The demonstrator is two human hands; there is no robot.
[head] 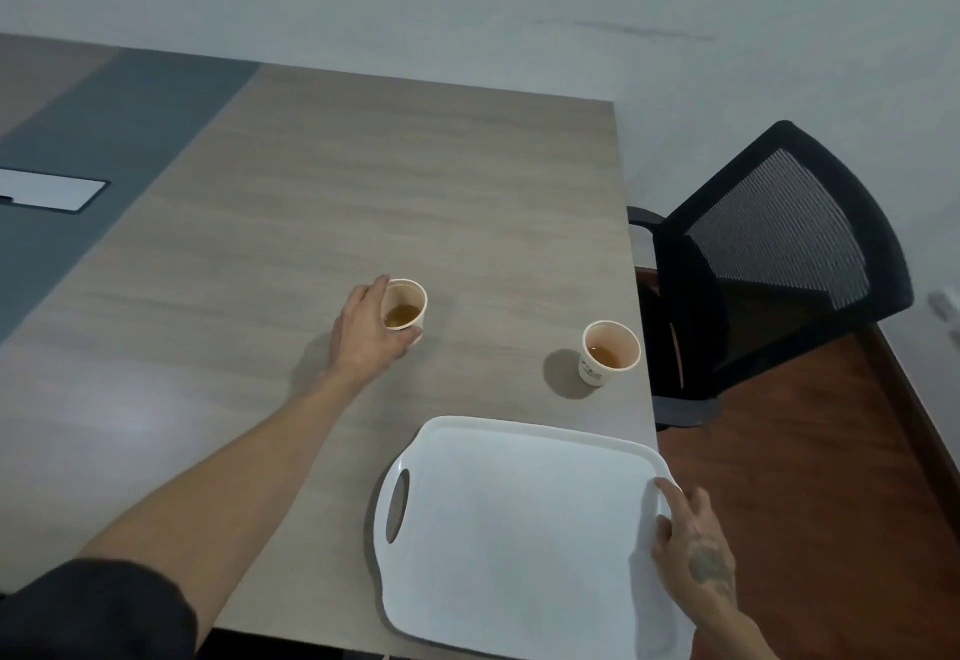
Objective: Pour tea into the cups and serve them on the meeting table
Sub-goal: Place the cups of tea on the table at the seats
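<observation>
Two paper cups with brown tea stand upright on the wooden meeting table (363, 181). My left hand (366, 332) is stretched out and wrapped around the left cup (405, 306), which rests on the tabletop. The right cup (609, 352) stands alone near the table's right edge, touched by nothing. A white tray (519, 529) with nothing on it lies at the near right corner, partly over the table's edge. My right hand (691, 540) grips the tray's right rim.
A black mesh office chair (769, 254) stands just beyond the table's right edge, close to the right cup. A grey strip with a white cable hatch (47, 189) runs along the table's left side. Red-brown floor lies to the right.
</observation>
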